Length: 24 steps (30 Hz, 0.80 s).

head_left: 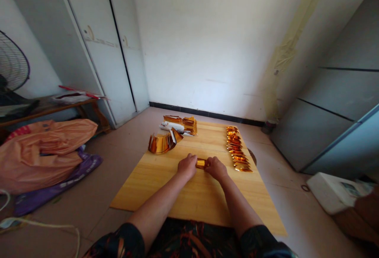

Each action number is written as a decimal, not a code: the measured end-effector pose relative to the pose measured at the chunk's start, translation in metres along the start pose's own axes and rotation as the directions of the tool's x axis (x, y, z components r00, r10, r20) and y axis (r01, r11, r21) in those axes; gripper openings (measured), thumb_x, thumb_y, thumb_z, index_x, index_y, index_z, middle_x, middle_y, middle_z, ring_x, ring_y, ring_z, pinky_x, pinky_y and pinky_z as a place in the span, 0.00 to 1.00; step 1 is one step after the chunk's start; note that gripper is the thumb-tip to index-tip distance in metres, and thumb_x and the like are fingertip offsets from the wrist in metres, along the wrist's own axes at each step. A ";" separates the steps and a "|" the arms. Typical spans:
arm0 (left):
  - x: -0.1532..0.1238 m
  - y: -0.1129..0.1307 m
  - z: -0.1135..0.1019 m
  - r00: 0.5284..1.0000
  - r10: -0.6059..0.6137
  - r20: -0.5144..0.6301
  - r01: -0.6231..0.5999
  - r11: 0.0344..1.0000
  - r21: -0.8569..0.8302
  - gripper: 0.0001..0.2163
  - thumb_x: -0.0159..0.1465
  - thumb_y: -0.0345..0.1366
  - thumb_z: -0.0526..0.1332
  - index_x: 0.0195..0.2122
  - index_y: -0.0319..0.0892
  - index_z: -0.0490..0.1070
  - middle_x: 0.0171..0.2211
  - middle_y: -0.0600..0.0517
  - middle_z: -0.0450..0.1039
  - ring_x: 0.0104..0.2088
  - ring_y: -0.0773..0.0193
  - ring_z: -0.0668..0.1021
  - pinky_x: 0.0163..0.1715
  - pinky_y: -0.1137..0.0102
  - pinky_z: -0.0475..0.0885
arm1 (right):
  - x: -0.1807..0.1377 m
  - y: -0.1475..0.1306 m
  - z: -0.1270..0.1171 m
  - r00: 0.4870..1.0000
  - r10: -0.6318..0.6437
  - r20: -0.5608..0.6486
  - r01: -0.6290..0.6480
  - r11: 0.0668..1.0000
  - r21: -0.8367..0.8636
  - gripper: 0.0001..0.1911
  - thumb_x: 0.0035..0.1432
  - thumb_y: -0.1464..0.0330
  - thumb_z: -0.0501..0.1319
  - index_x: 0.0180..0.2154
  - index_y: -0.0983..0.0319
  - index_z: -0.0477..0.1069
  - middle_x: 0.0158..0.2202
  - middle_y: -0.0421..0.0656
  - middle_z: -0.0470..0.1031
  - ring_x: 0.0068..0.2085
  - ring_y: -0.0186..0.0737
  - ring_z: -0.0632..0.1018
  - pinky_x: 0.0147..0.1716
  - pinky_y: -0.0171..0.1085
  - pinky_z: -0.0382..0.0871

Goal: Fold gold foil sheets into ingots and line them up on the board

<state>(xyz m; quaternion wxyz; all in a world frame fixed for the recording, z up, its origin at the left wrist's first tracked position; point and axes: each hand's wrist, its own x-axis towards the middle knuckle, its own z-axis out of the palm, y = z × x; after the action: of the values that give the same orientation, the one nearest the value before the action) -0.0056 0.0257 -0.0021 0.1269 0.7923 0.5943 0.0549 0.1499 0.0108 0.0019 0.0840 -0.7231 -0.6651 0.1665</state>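
Between my two hands, just above or on the wooden board, is a small piece of shiny gold foil paper (201,163). My left hand (187,165) grips its left end with closed fingers. At the other end, my right hand (216,168) pinches the foil, fingers curled. Past my right hand runs a row of folded gold foil pieces (237,149), packed close together along the board's right side. A curved stack of gold foil sheets (160,143) stands at the left. Behind it lies a pile of gold foil and white paper (180,125).
The wooden board (204,206) ends close to my lap. A fan (13,62) and a low wooden bench (44,113) are at the left, with an orange plastic bag (44,153) on the floor. A white box (334,193) sits at the right, near the grey cabinet (325,104).
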 end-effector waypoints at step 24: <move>-0.044 -0.015 0.005 0.969 0.181 -0.166 -0.179 0.984 0.023 0.10 0.60 0.33 0.55 0.37 0.49 0.76 0.37 0.49 0.68 0.42 0.59 0.68 0.42 0.65 0.64 | -0.001 0.013 0.013 0.971 -0.005 -0.237 0.058 0.974 0.219 0.16 0.46 0.69 0.61 0.40 0.59 0.64 0.41 0.40 0.70 0.36 0.34 0.71 0.30 0.30 0.59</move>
<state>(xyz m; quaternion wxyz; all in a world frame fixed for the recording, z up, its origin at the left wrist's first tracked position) -0.0310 -0.0128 -0.0085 0.0681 0.8360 0.5287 0.1300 0.1576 0.0073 -0.0149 0.2458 -0.7129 -0.6388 0.1525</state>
